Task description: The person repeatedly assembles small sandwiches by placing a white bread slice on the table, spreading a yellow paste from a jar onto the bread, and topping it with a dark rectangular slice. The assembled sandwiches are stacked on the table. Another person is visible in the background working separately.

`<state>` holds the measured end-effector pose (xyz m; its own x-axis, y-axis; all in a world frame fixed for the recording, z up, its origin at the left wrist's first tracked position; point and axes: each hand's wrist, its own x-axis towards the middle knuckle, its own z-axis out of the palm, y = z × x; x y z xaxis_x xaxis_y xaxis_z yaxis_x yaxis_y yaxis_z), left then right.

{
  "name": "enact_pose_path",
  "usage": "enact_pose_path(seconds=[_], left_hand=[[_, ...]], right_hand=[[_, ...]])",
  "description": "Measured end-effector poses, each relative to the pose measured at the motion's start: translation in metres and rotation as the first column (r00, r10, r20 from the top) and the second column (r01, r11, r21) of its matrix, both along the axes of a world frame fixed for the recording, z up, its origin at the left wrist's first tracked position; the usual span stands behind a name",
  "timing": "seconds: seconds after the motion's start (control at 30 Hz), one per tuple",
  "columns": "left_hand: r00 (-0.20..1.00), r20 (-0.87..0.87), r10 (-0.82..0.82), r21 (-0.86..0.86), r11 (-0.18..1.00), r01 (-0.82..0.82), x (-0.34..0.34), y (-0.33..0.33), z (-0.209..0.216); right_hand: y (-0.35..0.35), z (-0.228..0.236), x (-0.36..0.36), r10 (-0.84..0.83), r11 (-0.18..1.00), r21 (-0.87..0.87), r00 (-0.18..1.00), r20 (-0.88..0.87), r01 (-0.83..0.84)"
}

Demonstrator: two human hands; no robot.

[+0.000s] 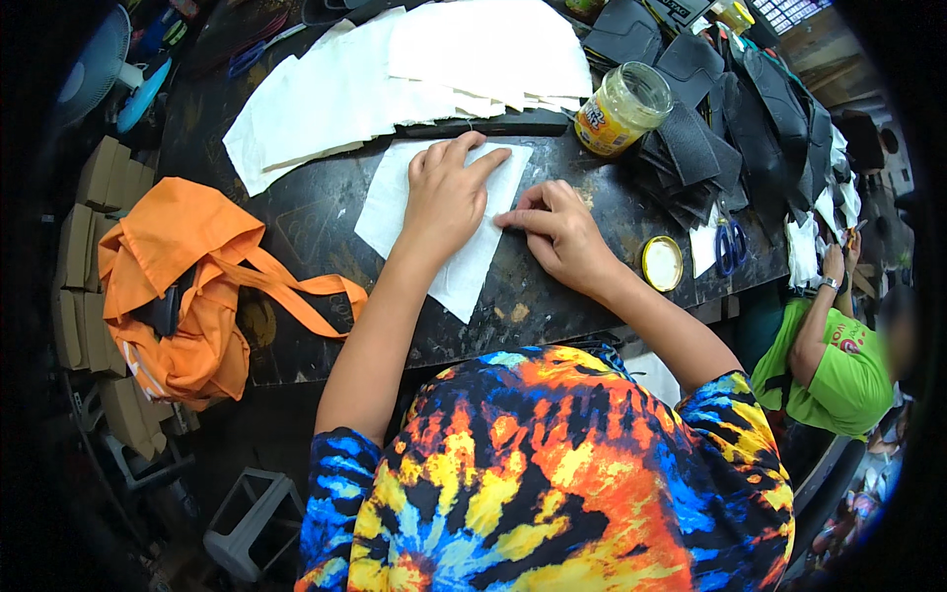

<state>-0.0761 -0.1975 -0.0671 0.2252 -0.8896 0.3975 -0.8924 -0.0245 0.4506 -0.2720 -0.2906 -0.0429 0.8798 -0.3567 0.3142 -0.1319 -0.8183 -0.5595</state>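
A white piece of cloth-like sheet (473, 286) with slanted sides lies flat on the dark table in front of me. My left hand (446, 192) rests palm down on it, fingers spread toward its far edge. At the sheet's right edge my right hand (564, 235) is closed, thumb and forefinger pinched together on the border. Beyond both hands, many similar white pieces (326, 109) lie overlapped in a fanned stack. To the right of the stack stands an open glass jar (621, 109) with a yellow label; its round lid (662, 263) lies nearer me.
Black flat pieces (691, 143) pile up at the right, near blue-handled scissors (730, 247). An orange cloth bag (187, 296) sits at the table's left edge, its strap reaching toward my left forearm. A person in a green shirt (838, 365) works at far right. A grey stool (254, 523) stands below left.
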Motion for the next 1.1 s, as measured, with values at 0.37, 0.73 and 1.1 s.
enact_pose_path(seconds=[0.37, 0.73, 1.1], left_hand=[[0.999, 0.04, 0.021, -0.015, 1.0, -0.021, 0.003, -0.004, -0.008], [0.999, 0.041, 0.031, -0.011, 0.999, -0.03, 0.003, -0.005, -0.006], [0.999, -0.026, 0.027, 0.016, 1.0, -0.027, 0.005, -0.005, -0.005]], right_hand=[[0.049, 0.0, -0.013, 0.128, 0.965, -0.223, 0.991, -0.046, -0.135], [0.055, 0.012, -0.012, 0.247, 0.963, -0.112, 0.969, -0.012, -0.247], [0.036, 0.01, -0.019, 0.26, 0.96, -0.082, 0.96, -0.108, -0.269]])
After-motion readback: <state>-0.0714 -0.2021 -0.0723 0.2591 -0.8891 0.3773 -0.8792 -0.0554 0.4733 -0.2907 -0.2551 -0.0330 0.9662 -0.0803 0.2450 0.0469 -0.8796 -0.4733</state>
